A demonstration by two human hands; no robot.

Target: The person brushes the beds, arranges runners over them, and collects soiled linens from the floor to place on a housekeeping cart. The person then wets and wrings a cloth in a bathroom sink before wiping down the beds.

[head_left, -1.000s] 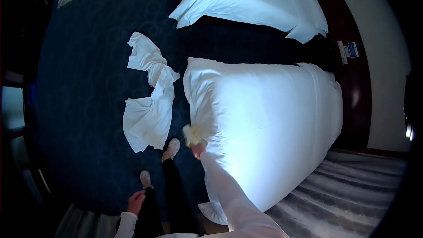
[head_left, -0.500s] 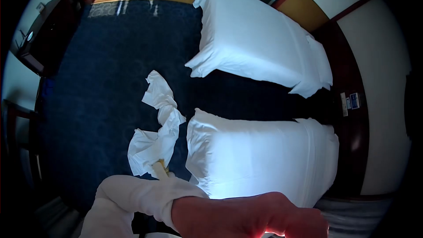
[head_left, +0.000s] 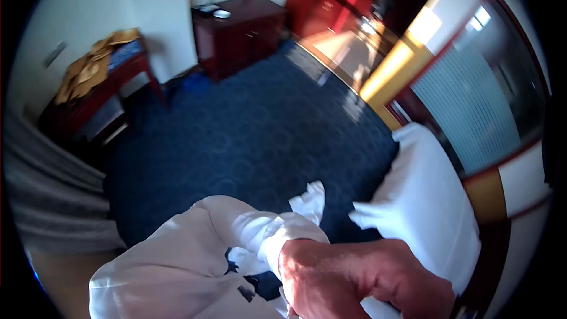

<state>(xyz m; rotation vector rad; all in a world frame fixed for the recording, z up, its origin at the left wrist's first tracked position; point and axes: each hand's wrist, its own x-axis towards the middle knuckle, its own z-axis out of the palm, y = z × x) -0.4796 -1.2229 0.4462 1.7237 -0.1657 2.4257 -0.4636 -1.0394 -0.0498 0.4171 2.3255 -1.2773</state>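
My left hand (head_left: 366,277) is raised close to the camera at the lower right, its fingers bent and closed. The fingertips and anything in them are hidden below the frame edge. A white sleeve (head_left: 236,224) covers the arm. Beyond the hand, a crumpled white cloth (head_left: 310,201) lies on the dark blue carpet (head_left: 236,142), partly covered by my arm. Right of the hand stands a bed (head_left: 431,201) with white bedding. My right hand is out of view.
A dark red cabinet (head_left: 242,35) stands against the far wall. A desk (head_left: 112,77) with brown cloth on it is at the left, above a grey curtain (head_left: 53,171). A glass panel (head_left: 472,100) with blinds and a sunlit doorway (head_left: 348,53) lie at the right.
The view has swung left, toward the desk and cabinet. The beds have shifted right and down in the picture, and the near one is mostly out of sight. My left hand stays close to the camera.
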